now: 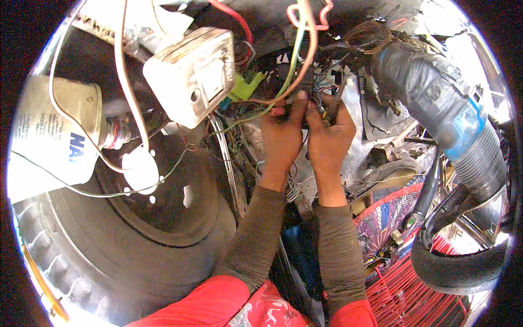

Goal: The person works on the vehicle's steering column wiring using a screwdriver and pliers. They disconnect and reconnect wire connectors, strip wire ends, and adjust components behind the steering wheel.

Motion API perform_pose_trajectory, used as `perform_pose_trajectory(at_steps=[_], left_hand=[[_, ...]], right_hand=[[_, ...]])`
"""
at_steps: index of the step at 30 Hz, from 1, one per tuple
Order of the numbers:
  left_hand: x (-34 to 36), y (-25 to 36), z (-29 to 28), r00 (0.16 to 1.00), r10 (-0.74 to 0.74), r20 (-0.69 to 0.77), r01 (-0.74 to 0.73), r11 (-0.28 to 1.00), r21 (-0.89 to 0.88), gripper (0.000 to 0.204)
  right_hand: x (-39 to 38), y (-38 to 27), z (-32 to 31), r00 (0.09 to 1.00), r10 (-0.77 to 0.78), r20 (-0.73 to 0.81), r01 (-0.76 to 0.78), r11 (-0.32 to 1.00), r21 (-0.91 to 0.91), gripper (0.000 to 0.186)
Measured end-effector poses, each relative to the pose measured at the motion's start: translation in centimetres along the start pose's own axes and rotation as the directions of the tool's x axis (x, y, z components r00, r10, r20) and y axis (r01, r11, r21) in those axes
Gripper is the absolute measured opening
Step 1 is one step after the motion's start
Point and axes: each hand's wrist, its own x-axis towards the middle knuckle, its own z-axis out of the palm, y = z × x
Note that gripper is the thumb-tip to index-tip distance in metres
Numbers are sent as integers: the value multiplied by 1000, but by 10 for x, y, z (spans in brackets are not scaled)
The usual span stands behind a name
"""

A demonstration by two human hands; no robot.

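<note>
Where my hands work, room is tight: in the head view, the gap is edged on the left by a dirty white box (188, 76) and a green plastic piece (248, 86), on the right by a bare metal sheet (355, 133) and, farther out, a fat dark hose (417, 76) with a blue band. A narrow strip runs down between my forearms.

Both forearms come up from the lower edge, brown sleeves to the wrists. My left hand (283, 136) and right hand (331, 133) sit side by side, near each other, fingers curled in, thumbs up. Narrow pose on both; can't tell what either grips. Thin wires (325, 82) are right at my fingertips, at the gap's upper middle; a small red piece (278, 111) is at my left fingers.

In the way: a tan cable (314, 41) looping down across the gap above my left hand. Around: big tire (188, 272) lower left, whitish tub (49, 131) far left, patterned cloth (388, 218) and red cords (414, 291) lower right.
</note>
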Motion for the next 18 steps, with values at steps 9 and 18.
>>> perform_pose_trajectory(at_steps=[9, 18], left_hand=[[-6, -12, 2, 980, -41, -195, 12, 989, -146, 31], [4, -16, -6, 985, -4, -170, -26, 985, -173, 33]], right_hand=[[1, 6, -1, 1000, -15, 7, 15, 1000, -9, 27], [6, 11, -12, 995, 52, 91, -56, 998, 38, 27]])
